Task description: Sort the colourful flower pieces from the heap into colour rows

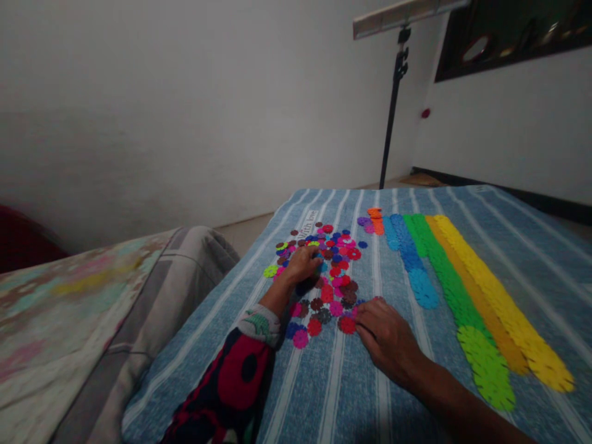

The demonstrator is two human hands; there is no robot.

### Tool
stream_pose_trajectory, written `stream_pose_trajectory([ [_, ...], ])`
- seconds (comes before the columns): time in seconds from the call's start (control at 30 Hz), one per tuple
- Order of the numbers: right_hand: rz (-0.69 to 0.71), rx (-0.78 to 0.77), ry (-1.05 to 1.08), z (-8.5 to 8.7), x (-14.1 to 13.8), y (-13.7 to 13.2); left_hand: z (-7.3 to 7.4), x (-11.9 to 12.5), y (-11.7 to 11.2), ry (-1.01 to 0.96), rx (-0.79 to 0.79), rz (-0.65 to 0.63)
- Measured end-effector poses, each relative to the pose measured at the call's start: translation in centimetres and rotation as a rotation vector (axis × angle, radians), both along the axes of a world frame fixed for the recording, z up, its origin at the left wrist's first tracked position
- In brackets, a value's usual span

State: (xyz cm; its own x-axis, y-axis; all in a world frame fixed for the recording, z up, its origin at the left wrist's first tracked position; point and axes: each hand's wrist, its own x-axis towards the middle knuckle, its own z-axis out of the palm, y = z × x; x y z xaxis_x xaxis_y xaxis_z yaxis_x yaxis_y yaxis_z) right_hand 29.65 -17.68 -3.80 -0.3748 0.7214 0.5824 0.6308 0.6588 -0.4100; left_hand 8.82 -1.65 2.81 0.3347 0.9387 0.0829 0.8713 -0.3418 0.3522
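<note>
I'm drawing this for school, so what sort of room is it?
Probably a room in a home, maybe a bedroom; I can't be sure. A striped cloth lies under the colourful discs, a patterned cloth is spread alongside, and a plain pale wall rises behind.

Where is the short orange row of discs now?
In the head view, the orange row lies right of centre, near the far end of the striped cloth, between the purple discs on its left and the blue row on its right.
</note>
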Motion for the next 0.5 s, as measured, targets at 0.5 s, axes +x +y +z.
stream_pose_trajectory([
  [0.5,-0.001,-0.003,0.003,-0.03,0.02,-0.04,-0.34,-0.51,0.02,-0.048,-0.195,-0.117],
])
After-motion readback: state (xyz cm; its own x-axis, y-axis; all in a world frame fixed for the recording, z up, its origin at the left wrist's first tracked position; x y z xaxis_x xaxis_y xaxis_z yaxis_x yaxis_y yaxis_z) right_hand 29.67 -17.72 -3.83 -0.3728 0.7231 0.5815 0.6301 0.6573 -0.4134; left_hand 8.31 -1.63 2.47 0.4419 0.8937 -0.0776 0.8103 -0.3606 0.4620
